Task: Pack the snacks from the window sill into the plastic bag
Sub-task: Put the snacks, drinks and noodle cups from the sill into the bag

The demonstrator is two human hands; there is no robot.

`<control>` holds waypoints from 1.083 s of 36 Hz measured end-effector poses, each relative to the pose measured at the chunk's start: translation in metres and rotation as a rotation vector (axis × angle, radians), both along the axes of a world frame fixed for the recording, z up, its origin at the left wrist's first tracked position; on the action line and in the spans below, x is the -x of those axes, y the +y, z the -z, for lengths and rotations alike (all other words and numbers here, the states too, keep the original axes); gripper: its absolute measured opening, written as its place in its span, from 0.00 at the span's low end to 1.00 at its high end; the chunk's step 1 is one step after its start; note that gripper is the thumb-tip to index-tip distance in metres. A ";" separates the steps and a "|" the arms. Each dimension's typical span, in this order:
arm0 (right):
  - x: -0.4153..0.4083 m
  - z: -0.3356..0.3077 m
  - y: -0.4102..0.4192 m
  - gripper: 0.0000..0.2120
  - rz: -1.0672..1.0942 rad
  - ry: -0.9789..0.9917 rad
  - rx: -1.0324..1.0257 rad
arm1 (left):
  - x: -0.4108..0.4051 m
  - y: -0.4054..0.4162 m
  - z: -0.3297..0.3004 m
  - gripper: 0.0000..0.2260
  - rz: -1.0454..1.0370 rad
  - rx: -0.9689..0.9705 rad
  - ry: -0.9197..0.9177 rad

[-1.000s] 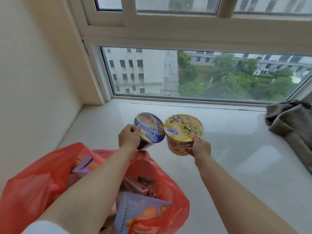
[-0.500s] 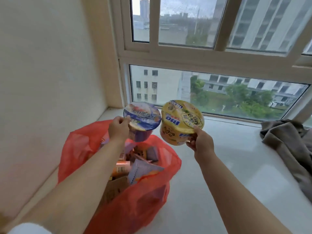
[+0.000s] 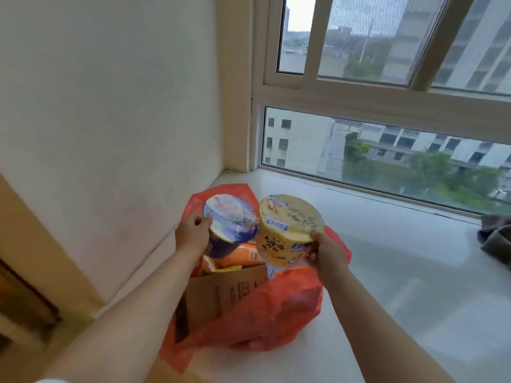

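Left hand [image 3: 192,235] grips blue cup [image 3: 231,221]; right hand [image 3: 326,254] yellow cup [image 3: 287,230]

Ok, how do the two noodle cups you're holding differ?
The blue cup, in the left hand, looks smaller, with a dark body. The yellow cup, in the right hand, looks wider, with a yellow body and dark lettering. Both are lidded, tilted toward the camera and held over the red bag.
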State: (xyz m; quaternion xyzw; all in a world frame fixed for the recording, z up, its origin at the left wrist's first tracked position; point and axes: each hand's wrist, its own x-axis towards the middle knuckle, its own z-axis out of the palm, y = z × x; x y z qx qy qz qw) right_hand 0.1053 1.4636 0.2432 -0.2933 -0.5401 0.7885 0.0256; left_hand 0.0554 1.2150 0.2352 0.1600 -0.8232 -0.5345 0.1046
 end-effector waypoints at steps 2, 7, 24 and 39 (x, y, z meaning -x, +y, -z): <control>0.005 0.009 -0.011 0.12 -0.011 -0.049 -0.036 | 0.008 -0.012 0.009 0.15 0.034 0.040 -0.034; 0.023 0.019 -0.034 0.15 0.013 -0.130 -0.113 | 0.035 -0.035 0.018 0.15 0.162 0.124 -0.082; 0.046 0.035 -0.044 0.17 0.316 -0.254 -0.033 | 0.098 -0.031 0.020 0.14 0.342 0.132 0.017; 0.031 0.063 -0.013 0.23 -0.187 -0.491 -0.800 | 0.090 -0.020 0.042 0.13 0.668 0.772 0.059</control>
